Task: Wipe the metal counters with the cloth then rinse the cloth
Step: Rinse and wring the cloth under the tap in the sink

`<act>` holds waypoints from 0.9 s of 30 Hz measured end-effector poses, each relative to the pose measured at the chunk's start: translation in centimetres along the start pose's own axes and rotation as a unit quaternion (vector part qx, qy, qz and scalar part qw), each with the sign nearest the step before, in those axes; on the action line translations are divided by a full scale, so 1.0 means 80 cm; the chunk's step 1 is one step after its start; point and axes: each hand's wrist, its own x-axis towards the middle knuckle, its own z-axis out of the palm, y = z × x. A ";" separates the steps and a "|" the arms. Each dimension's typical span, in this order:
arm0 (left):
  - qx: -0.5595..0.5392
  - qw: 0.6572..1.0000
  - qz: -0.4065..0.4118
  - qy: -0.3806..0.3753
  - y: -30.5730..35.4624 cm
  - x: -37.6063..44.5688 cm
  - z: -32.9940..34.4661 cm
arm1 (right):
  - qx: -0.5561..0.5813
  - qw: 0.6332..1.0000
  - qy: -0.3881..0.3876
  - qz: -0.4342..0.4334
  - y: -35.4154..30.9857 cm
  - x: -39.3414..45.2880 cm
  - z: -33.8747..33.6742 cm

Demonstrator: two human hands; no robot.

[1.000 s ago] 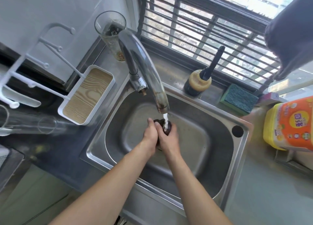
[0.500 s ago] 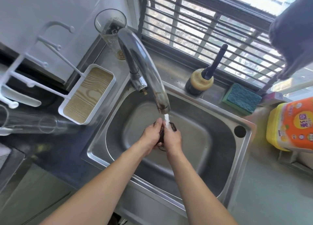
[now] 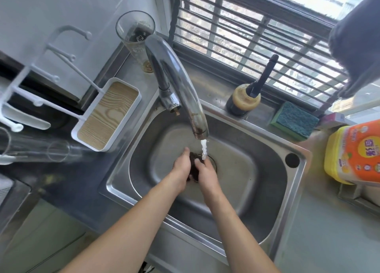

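Note:
A small dark wet cloth [image 3: 193, 167] is bunched between both my hands over the drain of the steel sink [image 3: 257, 149]. My left hand [image 3: 182, 166] grips it from the left, my right hand [image 3: 205, 173] from the right. Water runs from the chrome tap [image 3: 181, 87] in a white stream [image 3: 204, 149] onto the cloth's far edge and my right fingers. Most of the cloth is hidden by my hands.
A white rack with a wood-grain tray [image 3: 108, 114] and a glass [image 3: 33, 151] stands left of the sink. Behind it are a tall glass [image 3: 136, 38], a dark bottle [image 3: 245, 100] and a green sponge [image 3: 294, 120]. A yellow-orange detergent jug [image 3: 355, 153] stands at right.
My hands have kneaded the cloth under the stream, drawing slightly nearer to me and turning together; the cloth now sits more between my palms. Water keeps running.

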 end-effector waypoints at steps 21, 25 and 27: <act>0.214 0.966 0.113 -0.094 -0.015 -0.003 -0.010 | 0.110 0.955 0.257 0.097 -0.045 0.038 -0.023; 0.132 0.985 0.079 -0.080 -0.013 -0.005 -0.015 | 0.057 0.973 0.225 0.007 -0.040 0.025 -0.019; 0.056 0.994 0.093 0.005 -0.010 0.002 -0.011 | -0.020 0.979 0.197 -0.041 -0.031 0.008 -0.006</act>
